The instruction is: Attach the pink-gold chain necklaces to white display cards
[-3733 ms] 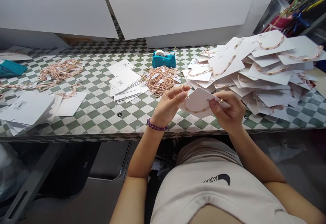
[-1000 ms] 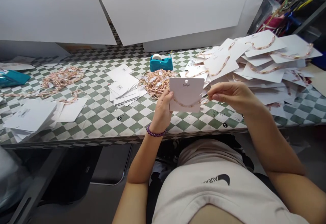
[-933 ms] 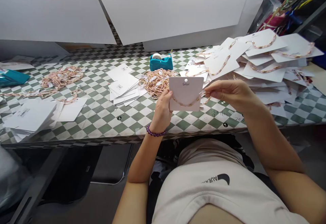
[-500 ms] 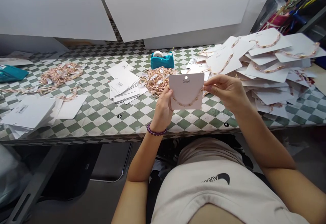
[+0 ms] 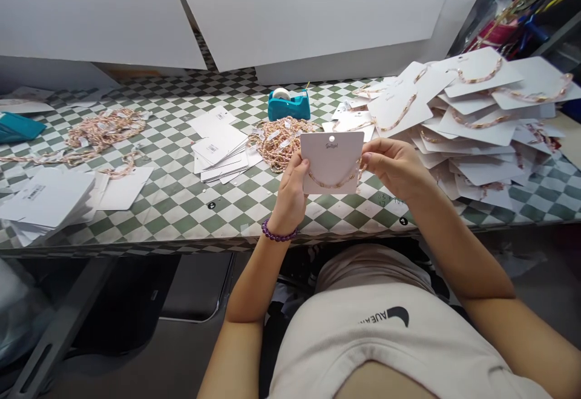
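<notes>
My left hand (image 5: pixel 293 190) grips a white display card (image 5: pixel 330 158) by its left edge, thumb on the front. The card is upright, with a small hole and printed lettering at the top. A pink and gold beaded necklace (image 5: pixel 333 185) curves across its lower front. At the card's right edge my right hand (image 5: pixel 393 166) pinches the necklace's end, and some beads dangle beside the card. What lies behind the card is hidden. Just beyond it rests a pile of loose beaded necklaces (image 5: pixel 279 145).
A teal tape dispenser (image 5: pixel 289 107) stands behind the pile. Blank white cards (image 5: pixel 220 151) are stacked left of it. Carded necklaces (image 5: pixel 476 126) form a tall heap at right. Farther left lie another necklace pile (image 5: pixel 106 129) and more cards (image 5: pixel 49 199) on the checkered tabletop (image 5: pixel 181 217).
My right hand has drawn slightly down at the card's right edge, and the strand there now hangs beside the card. My left hand keeps its hold.
</notes>
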The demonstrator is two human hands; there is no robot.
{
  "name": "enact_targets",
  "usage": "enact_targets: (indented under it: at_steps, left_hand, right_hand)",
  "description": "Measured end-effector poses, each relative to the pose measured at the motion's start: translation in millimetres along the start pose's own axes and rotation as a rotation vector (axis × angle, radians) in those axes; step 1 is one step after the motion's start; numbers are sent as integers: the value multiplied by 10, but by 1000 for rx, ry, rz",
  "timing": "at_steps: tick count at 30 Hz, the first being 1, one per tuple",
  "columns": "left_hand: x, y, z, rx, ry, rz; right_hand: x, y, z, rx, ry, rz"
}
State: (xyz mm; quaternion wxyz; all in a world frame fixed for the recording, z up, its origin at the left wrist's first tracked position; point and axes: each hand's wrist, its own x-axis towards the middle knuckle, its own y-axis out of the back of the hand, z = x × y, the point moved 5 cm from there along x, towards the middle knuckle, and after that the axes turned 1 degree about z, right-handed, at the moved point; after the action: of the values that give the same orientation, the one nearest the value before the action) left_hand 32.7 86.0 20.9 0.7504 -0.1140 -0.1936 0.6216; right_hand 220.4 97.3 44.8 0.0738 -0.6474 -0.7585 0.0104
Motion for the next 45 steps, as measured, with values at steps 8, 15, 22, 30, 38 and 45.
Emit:
enact_targets:
  at_steps: [8, 15, 22, 30, 38, 45]
  left_hand:
    - [-16, -12, -15, 71, 25, 42]
    - [-15, 13, -15, 107, -4, 63]
    - [-30, -67, -21, 51, -74, -23]
    - [-169, -278, 18, -59, -236, -163]
    - [-282, -389, 90, -326, -98, -208]
    - [-106, -172, 19, -162, 215, -81]
  right_hand:
    - [-18, -1, -18, -188, 176, 149]
    - [-107, -92, -27, -223, 219, 194]
    - [-93, -110, -60, -335, 234, 173]
    - [-354, -375, -159, -734, 437, 23]
    - [-309, -342, -521, -792, 577, -234]
    - [-417, -150, -1156, -920, 707, -456]
